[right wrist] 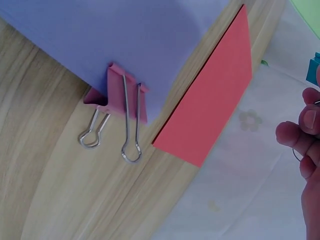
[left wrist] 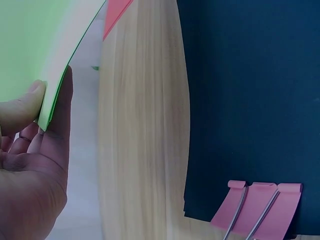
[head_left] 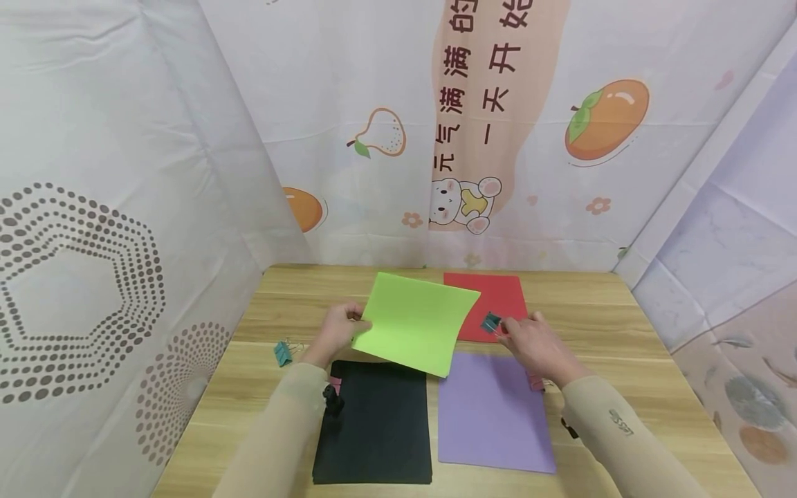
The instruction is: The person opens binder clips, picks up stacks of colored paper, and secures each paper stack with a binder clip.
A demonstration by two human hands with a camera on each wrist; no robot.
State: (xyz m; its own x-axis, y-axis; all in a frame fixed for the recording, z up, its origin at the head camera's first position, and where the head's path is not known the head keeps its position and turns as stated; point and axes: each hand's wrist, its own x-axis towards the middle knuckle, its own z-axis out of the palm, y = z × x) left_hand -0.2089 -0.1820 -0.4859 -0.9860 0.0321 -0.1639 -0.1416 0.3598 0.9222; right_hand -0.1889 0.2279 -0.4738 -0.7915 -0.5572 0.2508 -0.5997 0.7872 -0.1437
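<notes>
My left hand [head_left: 338,332] pinches a thin stack of lime-green paper [head_left: 414,321] at its left edge, thumb on top and fingers beneath. The stack is raised off the table and bends toward its right side. In my right hand [head_left: 537,344] a teal binder clip [head_left: 490,322] is held by its wire handles, above the red paper [head_left: 488,290]. At the right edge of the right wrist view, the clip's teal body [right wrist: 313,69] shows only in part, close to the fingertips.
Black paper [head_left: 376,429] with a pink binder clip [left wrist: 260,207] lies front left. Beside it lies purple paper [head_left: 492,415], with another pink binder clip [right wrist: 120,95] on its corner. A second teal binder clip [head_left: 283,353] rests at the left. Patterned curtains [head_left: 349,69] enclose the wooden table [head_left: 598,304].
</notes>
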